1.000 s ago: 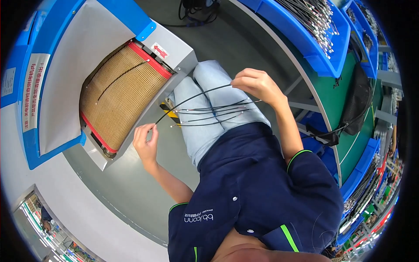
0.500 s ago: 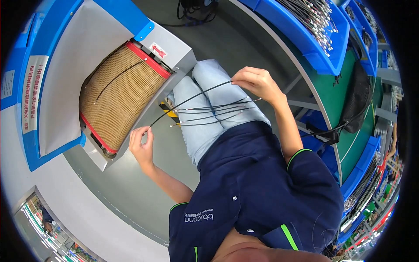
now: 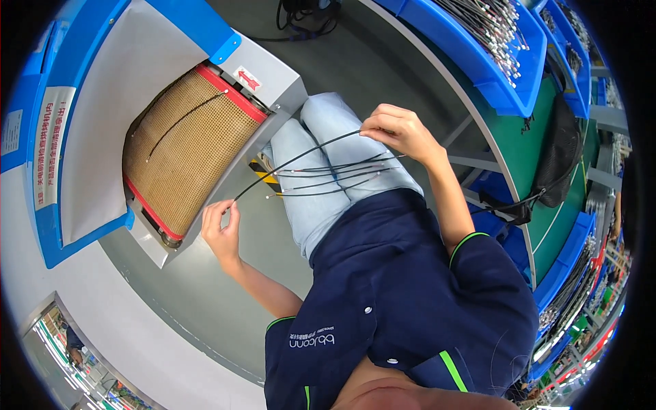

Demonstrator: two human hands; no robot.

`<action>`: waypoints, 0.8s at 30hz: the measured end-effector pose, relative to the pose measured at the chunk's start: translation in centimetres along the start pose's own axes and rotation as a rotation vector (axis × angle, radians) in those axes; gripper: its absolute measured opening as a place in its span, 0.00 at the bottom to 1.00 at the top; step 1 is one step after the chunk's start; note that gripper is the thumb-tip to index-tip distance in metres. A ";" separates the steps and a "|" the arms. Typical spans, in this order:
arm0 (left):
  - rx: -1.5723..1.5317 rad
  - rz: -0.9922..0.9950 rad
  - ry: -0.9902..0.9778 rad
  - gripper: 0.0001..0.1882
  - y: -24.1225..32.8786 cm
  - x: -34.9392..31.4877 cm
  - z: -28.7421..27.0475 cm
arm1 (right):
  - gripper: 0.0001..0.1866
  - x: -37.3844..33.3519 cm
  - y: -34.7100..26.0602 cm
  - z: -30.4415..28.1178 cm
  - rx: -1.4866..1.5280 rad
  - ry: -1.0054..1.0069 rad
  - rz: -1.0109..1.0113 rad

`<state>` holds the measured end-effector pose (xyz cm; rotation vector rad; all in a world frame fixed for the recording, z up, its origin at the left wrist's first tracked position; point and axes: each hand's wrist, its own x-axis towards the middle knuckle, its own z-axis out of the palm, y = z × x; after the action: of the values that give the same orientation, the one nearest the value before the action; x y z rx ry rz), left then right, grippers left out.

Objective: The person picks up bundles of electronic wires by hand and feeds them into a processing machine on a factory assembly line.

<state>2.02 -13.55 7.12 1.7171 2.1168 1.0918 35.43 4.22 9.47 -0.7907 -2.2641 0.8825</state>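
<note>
One black cable (image 3: 294, 158) is held slantwise above the lap (image 3: 301, 219) and the loose cables (image 3: 301, 195) on it, pinched by the left hand (image 3: 223, 229) and right hand (image 3: 402, 133), which have been drawn slightly farther apart since a second ago, so a longer stretch is spanned

This is a factory workshop, shown by the blue-and-grey conveyor machine (image 3: 283, 85) with its mesh belt (image 3: 205, 140) and blue bins (image 3: 512, 102) of cables (image 3: 488, 34) by a green surface (image 3: 512, 147).
</note>
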 end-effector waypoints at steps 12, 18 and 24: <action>-0.014 -0.037 -0.003 0.06 -2.5 0.2 -1.9 | 0.04 1.1 -1.2 1.7 0.057 -0.108 0.043; 0.015 -0.043 -0.002 0.05 -6.4 1.9 -6.0 | 0.05 4.9 -3.7 5.2 0.015 -0.132 0.010; 0.071 -0.038 0.011 0.05 -13.6 5.7 -12.6 | 0.06 12.1 -6.8 11.7 -0.097 -0.082 -0.169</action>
<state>-17.30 -14.27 8.80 1.6976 2.2109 1.0302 17.33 3.88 10.83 -0.6029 -2.4197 0.7439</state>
